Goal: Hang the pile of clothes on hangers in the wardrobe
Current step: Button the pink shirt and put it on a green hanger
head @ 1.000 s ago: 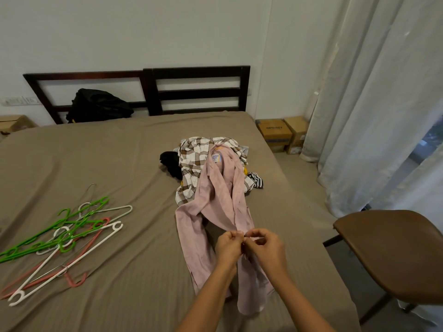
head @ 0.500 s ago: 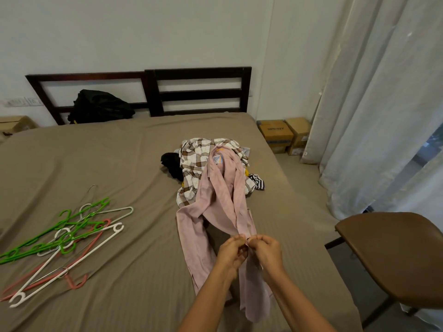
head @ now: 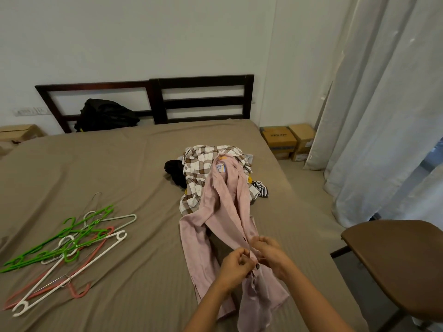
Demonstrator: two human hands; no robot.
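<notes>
A pink shirt (head: 223,212) lies lengthwise on the bed, collar away from me, its top resting on a pile of clothes (head: 199,168) with a brown-and-white checked garment uppermost. My left hand (head: 233,267) and my right hand (head: 271,254) both pinch the shirt's front edges close together, near a dark button. A heap of plastic hangers (head: 64,248) in green, white and pink lies on the bed to the left, well apart from my hands. No wardrobe is in view.
The bed (head: 96,168) has a tan sheet and a dark wooden headboard (head: 203,99) with a black bag (head: 105,115) against it. A brown chair (head: 398,262) stands at the right, white curtains (head: 383,116) behind it, cardboard boxes (head: 287,140) on the floor.
My hands have slid a little lower down the shirt's front, toward me, still pinching its edges. The pile and the hangers lie as before.
</notes>
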